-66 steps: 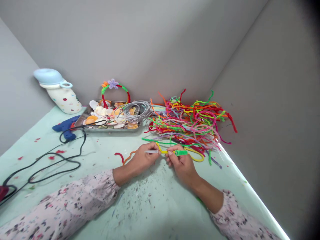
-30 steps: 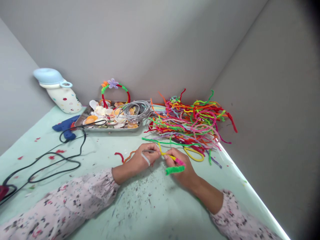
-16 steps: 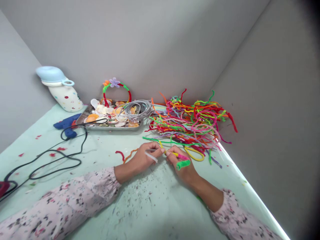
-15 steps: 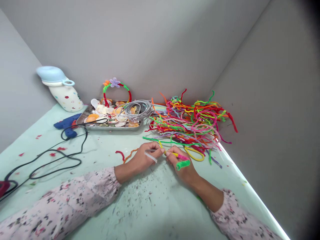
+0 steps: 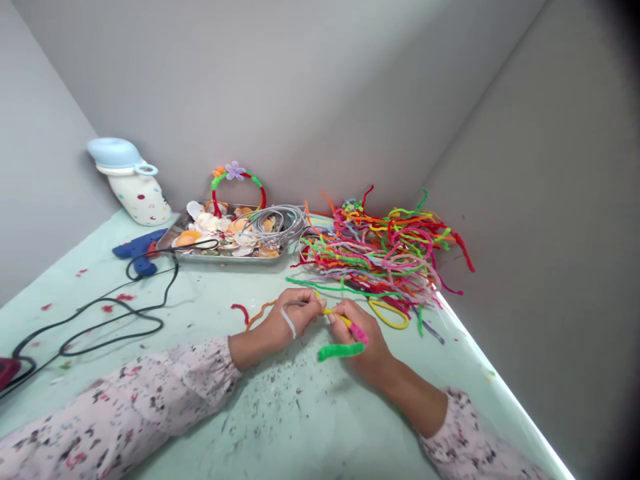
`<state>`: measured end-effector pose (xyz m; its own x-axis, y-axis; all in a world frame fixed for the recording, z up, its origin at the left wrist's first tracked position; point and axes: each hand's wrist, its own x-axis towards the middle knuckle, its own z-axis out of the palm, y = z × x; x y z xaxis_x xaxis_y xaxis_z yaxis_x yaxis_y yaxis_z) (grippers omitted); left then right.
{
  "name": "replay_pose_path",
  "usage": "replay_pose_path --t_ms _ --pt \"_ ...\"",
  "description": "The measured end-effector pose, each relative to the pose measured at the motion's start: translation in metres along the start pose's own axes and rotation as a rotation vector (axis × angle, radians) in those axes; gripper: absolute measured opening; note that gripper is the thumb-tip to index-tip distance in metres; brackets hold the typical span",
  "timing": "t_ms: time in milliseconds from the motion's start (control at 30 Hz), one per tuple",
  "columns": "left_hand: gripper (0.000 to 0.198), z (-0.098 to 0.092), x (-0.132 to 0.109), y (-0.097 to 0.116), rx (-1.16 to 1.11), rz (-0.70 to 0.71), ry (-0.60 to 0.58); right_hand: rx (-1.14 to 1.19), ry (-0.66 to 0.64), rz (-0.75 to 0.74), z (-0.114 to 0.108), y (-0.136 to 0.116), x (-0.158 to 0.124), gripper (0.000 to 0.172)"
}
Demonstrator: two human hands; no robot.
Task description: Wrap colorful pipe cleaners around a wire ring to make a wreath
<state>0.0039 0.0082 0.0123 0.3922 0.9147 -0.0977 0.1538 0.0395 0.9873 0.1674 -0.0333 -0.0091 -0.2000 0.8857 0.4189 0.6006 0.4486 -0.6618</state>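
Over the table, my left hand (image 5: 303,317) and my right hand (image 5: 367,340) meet, fingertips pinched close together. Between them runs a yellow pipe cleaner (image 5: 328,311), gripped from both sides. Out of my right hand comes a pink fuzzy section (image 5: 359,333), then a green one (image 5: 341,351) that bends back to the left. From my left fingers a bare pale grey wire (image 5: 289,323) curves across the back of the hand. Whether the wire runs inside the fuzzy sections is hidden by my fingers.
Behind my hands lies a heap of coloured pipe cleaners (image 5: 370,253), with yellow-handled scissors (image 5: 389,320) partly beneath. A metal tray (image 5: 225,260) holds shells, coiled grey wire (image 5: 280,225) and a flowered hoop (image 5: 263,193). Left are a blue glue gun (image 5: 141,250), its black cord (image 5: 120,307) and a bottle (image 5: 135,190).
The green and pink end has swung left and down in front of my right hand. The bare grey wire has shifted on my left hand. The view has tilted slightly.
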Motion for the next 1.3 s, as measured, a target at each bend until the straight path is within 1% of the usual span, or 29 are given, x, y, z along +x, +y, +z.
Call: replay_pose_path --t_ms 167,300,367,400,500,567,633,700,800,967,1100,1300 --pt "0.035 0.0 0.005 -0.009 -0.003 0.022 0.003 -0.095 0.02 -0.121 0.002 0.002 -0.001 0.012" --pt "0.035 0.0 0.005 -0.012 0.004 0.02 0.01 -0.101 0.025 -0.139 0.002 0.002 -0.002 0.013" --pt "0.035 0.0 0.004 -0.01 0.009 0.024 0.012 -0.047 0.011 -0.078 0.002 0.001 -0.002 0.013" --pt "0.036 0.0 0.003 -0.009 0.019 0.041 0.007 0.004 0.004 -0.013 0.001 0.001 -0.002 0.014" --pt "0.036 -0.002 0.0 -0.006 0.064 0.111 -0.008 0.24 -0.031 0.288 0.001 0.0 0.001 0.02" --pt "0.03 -0.002 0.001 -0.008 0.071 0.127 -0.007 0.385 -0.036 0.476 0.001 -0.001 0.005 0.025" --pt "0.023 -0.002 0.002 -0.011 0.037 0.125 0.001 0.477 -0.027 0.577 0.0 -0.001 0.008 0.025" --pt "0.023 -0.002 0.003 -0.014 0.006 0.122 0.044 0.529 -0.017 0.605 0.0 0.0 0.011 0.024" --pt "0.024 -0.001 0.002 -0.014 -0.023 0.122 0.076 0.573 -0.02 0.603 0.0 0.002 0.012 0.022" --pt "0.022 -0.001 0.001 -0.012 -0.054 0.169 0.06 0.574 -0.028 0.618 0.0 0.003 0.012 0.021" --pt "0.02 -0.001 0.003 -0.018 -0.012 0.221 0.026 0.578 -0.036 0.631 -0.001 0.002 0.013 0.02" --pt "0.022 -0.002 0.004 -0.02 0.082 0.255 0.047 0.569 -0.026 0.627 -0.001 0.0 0.012 0.022"
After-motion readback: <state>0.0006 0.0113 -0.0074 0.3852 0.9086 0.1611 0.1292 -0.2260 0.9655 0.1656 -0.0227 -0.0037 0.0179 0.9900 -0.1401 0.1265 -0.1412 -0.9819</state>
